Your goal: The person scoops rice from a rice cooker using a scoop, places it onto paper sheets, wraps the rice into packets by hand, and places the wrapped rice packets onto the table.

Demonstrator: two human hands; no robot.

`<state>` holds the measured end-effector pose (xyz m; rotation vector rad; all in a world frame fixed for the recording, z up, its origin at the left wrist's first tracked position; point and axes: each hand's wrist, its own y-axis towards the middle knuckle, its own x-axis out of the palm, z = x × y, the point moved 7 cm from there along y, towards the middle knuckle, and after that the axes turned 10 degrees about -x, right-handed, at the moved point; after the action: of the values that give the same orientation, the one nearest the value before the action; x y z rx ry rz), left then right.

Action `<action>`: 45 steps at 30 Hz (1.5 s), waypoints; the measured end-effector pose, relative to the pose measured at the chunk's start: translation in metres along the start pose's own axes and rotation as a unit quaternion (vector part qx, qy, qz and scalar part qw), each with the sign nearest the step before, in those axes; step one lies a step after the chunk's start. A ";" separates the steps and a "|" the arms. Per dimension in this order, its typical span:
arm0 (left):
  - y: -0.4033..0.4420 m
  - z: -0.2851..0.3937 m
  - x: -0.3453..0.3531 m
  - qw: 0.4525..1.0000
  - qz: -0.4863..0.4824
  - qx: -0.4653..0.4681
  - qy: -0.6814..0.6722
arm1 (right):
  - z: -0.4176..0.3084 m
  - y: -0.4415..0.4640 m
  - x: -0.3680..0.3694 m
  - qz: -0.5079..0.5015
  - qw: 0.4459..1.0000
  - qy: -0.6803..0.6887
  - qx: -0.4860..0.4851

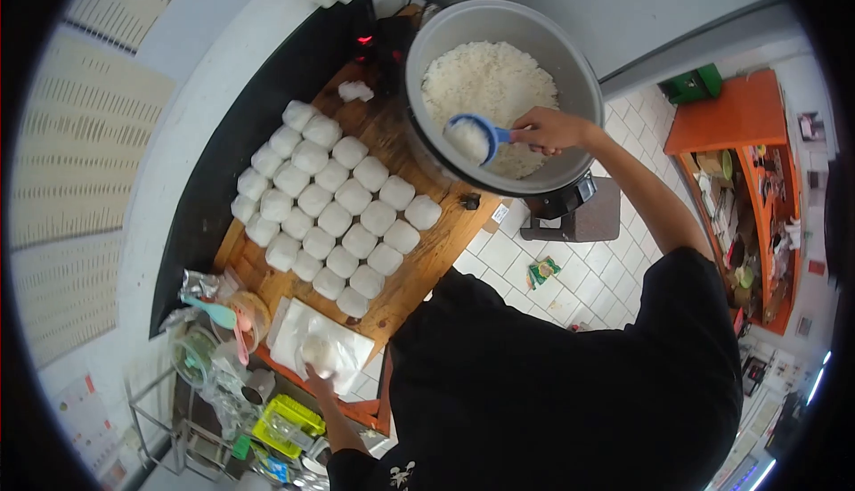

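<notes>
My right hand (554,131) is closed around the handle of a blue scoop (500,135), which has white rice in it. The scoop is tilted inside a large grey rice cooker pot (579,72), just over the cooked rice (490,81). At the lower left, my left hand (320,382) has its fingers at the near edge of a small round pale thing (316,351), perhaps a bowl of rice. Under it lie white paper sheets (353,341). Those fingers are small and partly hidden.
Many wrapped white rice portions (335,219) stand in rows on the wooden table (423,246). A plastic tub (256,313) with pink and turquoise utensils sits beside the paper. Below are a yellow-green basket (289,424) and a wire rack. A dark stool (588,210) and orange shelves (726,121) are at right.
</notes>
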<state>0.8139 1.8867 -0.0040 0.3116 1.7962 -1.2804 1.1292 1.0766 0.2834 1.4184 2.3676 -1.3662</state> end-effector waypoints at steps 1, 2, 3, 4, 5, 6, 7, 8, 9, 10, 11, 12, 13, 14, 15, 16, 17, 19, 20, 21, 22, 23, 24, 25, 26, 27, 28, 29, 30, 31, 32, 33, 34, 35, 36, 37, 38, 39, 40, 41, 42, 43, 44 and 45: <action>0.003 -0.010 -0.010 0.994 0.085 -0.010 -0.070 | 0.022 0.016 0.003 -0.004 1.000 0.024 -0.013; 0.001 -0.017 -0.021 0.980 0.192 -0.029 -0.036 | 0.039 0.027 0.009 -0.014 0.998 0.046 -0.027; -0.013 -0.004 -0.047 0.965 0.245 0.002 -0.097 | 0.049 0.035 0.004 0.033 0.998 -0.037 -0.033; -0.040 0.019 -0.079 0.946 0.298 -0.024 -0.127 | 0.053 0.047 0.001 0.073 0.989 -0.120 -0.050; -0.069 0.056 -0.124 0.917 0.339 0.018 -0.208 | 0.056 0.061 -0.008 0.135 0.939 -0.306 -0.079; -0.070 0.061 -0.140 0.907 0.357 0.029 -0.224 | 0.023 0.041 -0.012 0.338 0.872 -0.317 -0.156; -0.048 0.046 -0.135 0.914 0.349 0.024 -0.205 | -0.024 0.033 -0.015 0.402 0.832 -0.300 -0.239; -0.037 0.047 -0.135 0.907 0.380 0.060 -0.170 | -0.091 0.010 0.004 0.488 0.781 -0.278 -0.275; -0.027 0.054 -0.142 0.929 0.331 0.057 -0.154 | -0.137 0.006 0.030 0.498 0.758 -0.267 -0.324; -0.005 0.047 -0.128 0.928 0.354 0.084 -0.078 | -0.172 0.011 0.064 0.466 0.783 -0.182 -0.369; 0.016 0.038 -0.118 0.947 0.297 0.071 -0.099 | -0.196 0.026 0.109 0.394 0.811 -0.089 -0.423; 0.032 0.034 -0.110 0.960 0.241 0.064 -0.125 | -0.234 0.027 0.166 0.364 0.774 -0.138 -0.499; 0.044 0.028 -0.104 0.965 0.220 0.057 -0.129 | -0.252 0.046 0.221 0.290 0.795 -0.101 -0.523; 0.053 0.024 -0.099 0.970 0.198 0.054 -0.134 | -0.266 0.065 0.284 0.238 0.800 -0.049 -0.549; 0.060 0.021 -0.094 0.973 0.176 0.054 -0.138 | -0.287 0.076 0.343 0.186 0.801 0.002 -0.568; 0.060 0.022 -0.095 0.966 0.187 0.089 -0.152 | -0.319 0.076 0.399 0.076 0.826 0.019 -0.559; 0.057 0.022 -0.097 0.958 0.197 0.126 -0.164 | -0.327 0.088 0.456 0.047 0.815 -0.057 -0.575; 0.037 0.030 -0.111 0.946 0.202 0.174 -0.184 | -0.341 0.099 0.544 0.072 0.764 -0.220 -0.603; 0.033 0.031 -0.111 0.960 0.186 0.152 -0.146 | -0.333 0.115 0.586 0.049 0.759 -0.283 -0.585; 0.032 0.031 -0.111 0.970 0.172 0.130 -0.109 | -0.325 0.134 0.622 0.026 0.749 -0.345 -0.565; 0.038 0.027 -0.106 0.979 0.157 0.106 -0.074 | -0.330 0.142 0.642 0.004 0.734 -0.407 -0.544; 0.041 0.023 -0.101 0.979 0.177 0.086 -0.045 | -0.328 0.155 0.652 -0.035 0.758 -0.428 -0.491; 0.041 0.021 -0.099 0.981 0.176 0.079 -0.012 | -0.329 0.161 0.653 -0.073 0.779 -0.448 -0.433; 0.042 0.019 -0.098 0.982 0.176 0.073 0.021 | -0.326 0.168 0.654 -0.109 0.795 -0.466 -0.373; 0.041 0.018 -0.096 0.981 0.173 0.066 0.054 | -0.329 0.167 0.656 -0.101 0.773 -0.490 -0.389; 0.034 0.021 -0.100 0.964 0.244 0.099 0.045 | -0.328 0.169 0.656 -0.093 0.750 -0.514 -0.405; 0.025 0.024 -0.104 0.940 0.314 0.132 0.037 | -0.320 0.174 0.659 -0.086 0.728 -0.535 -0.420; 0.014 0.028 -0.106 0.909 0.381 0.165 0.030 | -0.325 0.162 0.658 0.003 0.688 -0.483 -0.542; 0.011 0.030 -0.108 0.917 0.354 0.181 -0.011 | -0.329 0.154 0.661 -0.024 0.693 -0.450 -0.562; 0.008 0.033 -0.117 0.922 0.329 0.197 -0.052 | -0.337 0.145 0.660 -0.050 0.697 -0.417 -0.581; 0.002 0.035 -0.124 0.925 0.301 0.213 -0.093 | -0.341 0.132 0.659 -0.076 0.700 -0.383 -0.598; -0.009 0.033 -0.124 0.917 0.305 0.229 -0.114 | -0.335 0.123 0.660 -0.084 0.698 -0.378 -0.603; -0.020 0.030 -0.122 0.909 0.309 0.246 -0.134 | -0.328 0.116 0.659 -0.089 0.695 -0.374 -0.607; -0.031 0.028 -0.121 0.899 0.314 0.264 -0.154 | -0.322 0.110 0.658 -0.094 0.693 -0.369 -0.612; -0.036 0.026 -0.108 0.903 0.308 0.273 -0.126 | -0.309 0.107 0.660 -0.109 0.685 -0.390 -0.606; -0.040 0.022 -0.090 0.906 0.302 0.282 -0.097 | -0.296 0.105 0.663 -0.125 0.676 -0.409 -0.600; -0.046 0.021 -0.071 0.908 0.294 0.289 -0.069 | -0.282 0.102 0.666 -0.141 0.666 -0.428 -0.594; -0.057 0.019 -0.062 0.901 0.305 0.290 -0.102 | -0.277 0.093 0.666 -0.120 0.655 -0.452 -0.594; -0.068 0.016 -0.055 0.893 0.317 0.290 -0.134 | -0.275 0.085 0.664 -0.097 0.642 -0.475 -0.594; -0.076 0.013 -0.051 0.883 0.329 0.290 -0.165 | -0.277 0.080 0.663 -0.074 0.627 -0.497 -0.595; -0.084 0.018 -0.045 0.879 0.313 0.323 -0.158 | -0.277 0.078 0.664 -0.081 0.624 -0.493 -0.601; -0.094 0.024 -0.039 0.874 0.296 0.355 -0.151 | -0.277 0.075 0.665 -0.089 0.622 -0.488 -0.606; -0.101 0.029 -0.033 0.867 0.279 0.386 -0.143 | -0.277 0.072 0.666 -0.097 0.619 -0.482 -0.612; -0.098 0.032 -0.022 0.870 0.273 0.388 -0.136 | -0.274 0.074 0.667 -0.115 0.637 -0.452 -0.613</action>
<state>0.7802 1.8226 0.0731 0.9549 0.7858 -1.4668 0.8994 1.7379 0.0972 -0.0338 1.8571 -0.0539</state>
